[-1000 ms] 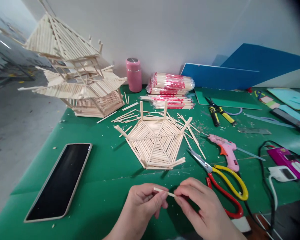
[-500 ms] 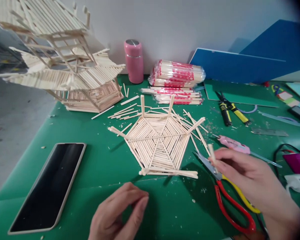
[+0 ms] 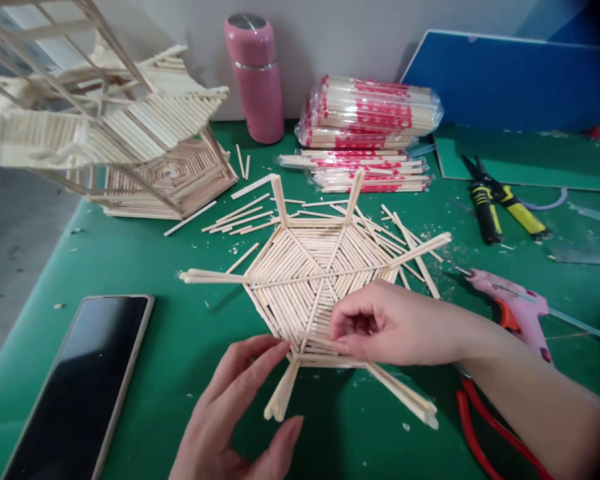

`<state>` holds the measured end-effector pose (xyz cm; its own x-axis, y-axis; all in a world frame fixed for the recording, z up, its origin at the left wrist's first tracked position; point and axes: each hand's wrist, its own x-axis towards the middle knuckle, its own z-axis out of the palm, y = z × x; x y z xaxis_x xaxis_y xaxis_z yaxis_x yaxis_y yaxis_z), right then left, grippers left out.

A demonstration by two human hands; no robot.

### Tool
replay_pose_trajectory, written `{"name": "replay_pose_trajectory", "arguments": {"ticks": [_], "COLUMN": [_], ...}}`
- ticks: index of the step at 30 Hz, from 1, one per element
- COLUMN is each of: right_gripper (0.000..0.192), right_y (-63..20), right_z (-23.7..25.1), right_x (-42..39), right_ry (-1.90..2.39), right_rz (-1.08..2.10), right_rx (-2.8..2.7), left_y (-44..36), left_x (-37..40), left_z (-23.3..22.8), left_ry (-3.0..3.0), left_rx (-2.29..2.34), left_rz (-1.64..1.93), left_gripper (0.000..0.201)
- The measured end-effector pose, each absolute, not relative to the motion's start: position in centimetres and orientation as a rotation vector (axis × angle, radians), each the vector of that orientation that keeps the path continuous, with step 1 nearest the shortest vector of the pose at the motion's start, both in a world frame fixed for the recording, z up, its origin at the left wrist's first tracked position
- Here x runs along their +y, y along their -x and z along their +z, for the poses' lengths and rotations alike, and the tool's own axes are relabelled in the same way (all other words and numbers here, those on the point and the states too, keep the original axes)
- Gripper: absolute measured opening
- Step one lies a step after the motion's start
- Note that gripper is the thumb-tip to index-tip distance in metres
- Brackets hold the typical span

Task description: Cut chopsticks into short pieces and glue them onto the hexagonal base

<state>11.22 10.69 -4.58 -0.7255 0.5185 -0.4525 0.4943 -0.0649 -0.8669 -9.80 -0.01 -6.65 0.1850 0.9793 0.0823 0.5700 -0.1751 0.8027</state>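
Where a green mat covers the counter, a pale wall rises at twelve o'clock and grey floor shows past the counter's edge at nine o'clock. One flat hexagonal panel of glued wooden sticks lies at the centre, six spokes jutting from its corners. One right hand pinches a short stick against the panel's near edge; whether more lies in the fingers I cannot tell. One left hand is spread loosely, fingertips at the panel's near corner, thumb beside the spoke pointing to six o'clock. One tiered tower of wooden sticks stands at ten o'clock, one pink metal flask and two wrapped packs of chopsticks at twelve, one black-and-yellow cutter at two, one pink glue gun at three, one dark phone at eight. Loose sticks litter the mat at eleven. Bare mat lies between phone and panel.
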Motion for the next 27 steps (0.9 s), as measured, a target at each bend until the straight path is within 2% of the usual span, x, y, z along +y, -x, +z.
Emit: {"name": "replay_pose_trajectory", "arguments": {"ticks": [3,11,27], "right_gripper": [0.008,0.009,0.007], "right_y": [-10.8,-10.5,-10.5], "right_z": [-4.6,-4.8,-5.4], "right_x": [11.1,11.4,11.6], "right_ry": [1.086,1.085,0.998], "right_rz": [1.937,1.953,2.107], "right_rx": [-2.203,-2.324,-2.33], "left_y": [9.9,9.8,10.2], "left_x": [0.5,0.8,0.7], "left_z": [-7.3,-8.1,-8.4], "left_ry": [-1.947,-1.987,-1.864], "left_rx": [1.46,1.459,1.272], "left_rz": [0.772,0.712,0.855], "left_gripper": [0.049,0.043,0.033]}}
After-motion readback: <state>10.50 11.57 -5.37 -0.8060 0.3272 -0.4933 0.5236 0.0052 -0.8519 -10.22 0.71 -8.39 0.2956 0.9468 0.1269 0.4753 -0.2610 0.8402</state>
